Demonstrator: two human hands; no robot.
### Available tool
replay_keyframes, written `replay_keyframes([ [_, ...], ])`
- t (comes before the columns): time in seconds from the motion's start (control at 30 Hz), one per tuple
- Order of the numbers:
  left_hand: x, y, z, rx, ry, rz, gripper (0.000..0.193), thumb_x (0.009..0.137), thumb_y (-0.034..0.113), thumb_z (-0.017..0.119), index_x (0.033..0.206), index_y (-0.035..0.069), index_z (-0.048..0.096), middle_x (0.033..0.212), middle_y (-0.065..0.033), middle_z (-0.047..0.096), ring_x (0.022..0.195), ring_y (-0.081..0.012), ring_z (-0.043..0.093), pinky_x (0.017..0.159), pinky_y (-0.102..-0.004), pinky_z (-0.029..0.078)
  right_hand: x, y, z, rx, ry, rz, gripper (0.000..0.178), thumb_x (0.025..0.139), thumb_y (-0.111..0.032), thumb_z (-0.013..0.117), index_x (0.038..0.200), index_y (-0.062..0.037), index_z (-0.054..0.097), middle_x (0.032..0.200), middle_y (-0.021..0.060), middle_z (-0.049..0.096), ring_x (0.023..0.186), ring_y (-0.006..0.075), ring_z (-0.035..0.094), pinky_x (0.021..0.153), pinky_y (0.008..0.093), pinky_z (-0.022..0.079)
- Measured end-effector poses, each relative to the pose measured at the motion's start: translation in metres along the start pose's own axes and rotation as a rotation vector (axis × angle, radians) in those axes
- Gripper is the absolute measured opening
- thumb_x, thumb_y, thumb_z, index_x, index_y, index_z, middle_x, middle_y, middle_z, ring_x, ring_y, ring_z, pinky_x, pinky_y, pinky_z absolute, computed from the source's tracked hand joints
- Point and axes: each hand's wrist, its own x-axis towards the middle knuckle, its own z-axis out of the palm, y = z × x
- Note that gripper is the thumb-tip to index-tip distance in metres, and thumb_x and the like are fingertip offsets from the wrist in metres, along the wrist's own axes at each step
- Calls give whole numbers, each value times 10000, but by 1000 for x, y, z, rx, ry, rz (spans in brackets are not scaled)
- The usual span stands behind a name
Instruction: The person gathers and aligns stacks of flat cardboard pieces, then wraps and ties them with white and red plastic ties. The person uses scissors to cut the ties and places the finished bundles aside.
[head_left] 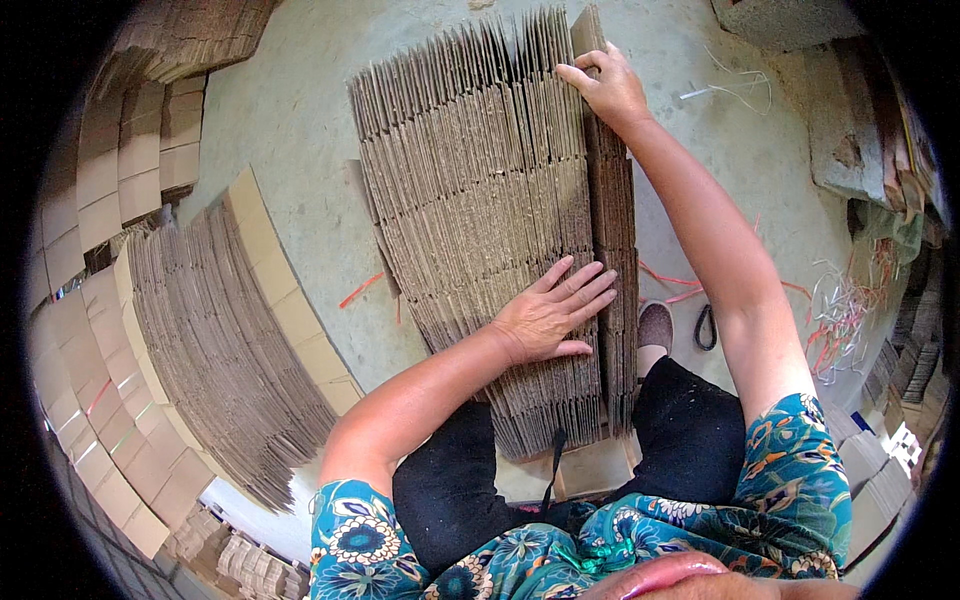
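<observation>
1. Fingers of the left hand point(550, 315) are spread and laid flat, palm down, on the stack of folded cardboard point(470, 190) — just off centre, toward 3 o'clock.
2. Fingers of the right hand point(612, 88), at 1 o'clock, bend over the far end of a narrow cardboard bundle point(613, 210); thumb points toward the stack. Firmness of grip: cannot tell.
3. Stack stands on edge at centre, reaching toward 12 o'clock; narrow bundle runs along its right side, dark gap between them.
4. Near end of stack, toward 6 o'clock, lies between black-clad legs point(690, 420).
5. Second cardboard stack point(225, 340) at 9 o'clock — well apart.
6. Tangled strips point(850, 310) at 3 o'clock, on grey floor point(300, 150).
</observation>
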Motion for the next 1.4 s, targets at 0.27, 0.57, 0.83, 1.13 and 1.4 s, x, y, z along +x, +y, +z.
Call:
replay_keyframes([
  [0.27,-2,-1,3,-13,2,-1,793,791,604,454,1381,90,322,1459,-76,265,1364,-232,204,1118,-453,89,0,2,-2,254,104,-77,338,765,-385,662,953,-105,645,1244,223,480,1115,362,491,943,395,397],
  [0.57,-1,-1,0,-6,-13,4,792,797,599,450,1389,94,304,1469,-80,241,1367,-232,192,1119,-455,93,-1,-20,0,4,24,5,369,738,-486,658,890,-150,646,1208,149,487,1110,335,488,909,418,414],
  [0.83,1,-2,0,-24,16,22,779,799,589,449,1381,88,320,1463,-86,252,1364,-235,199,1120,-450,99,7,-4,10,106,133,-71,235,755,-356,634,884,-159,635,1293,165,437,1169,334,453,923,417,410],
  [1.13,-4,-3,2,-45,30,11,766,801,578,449,1370,77,337,1457,-95,264,1361,-238,210,1113,-452,120,-2,-42,7,-124,35,30,443,709,-507,688,968,-156,615,1421,184,294,1236,348,404,931,448,408],
  [1.4,-1,-4,2,-58,17,28,766,812,569,441,1380,72,314,1466,-102,242,1364,-248,199,1114,-448,118,4,-31,11,-73,62,6,422,694,-456,719,963,-152,603,1420,181,297,1258,360,372,985,429,361],
])
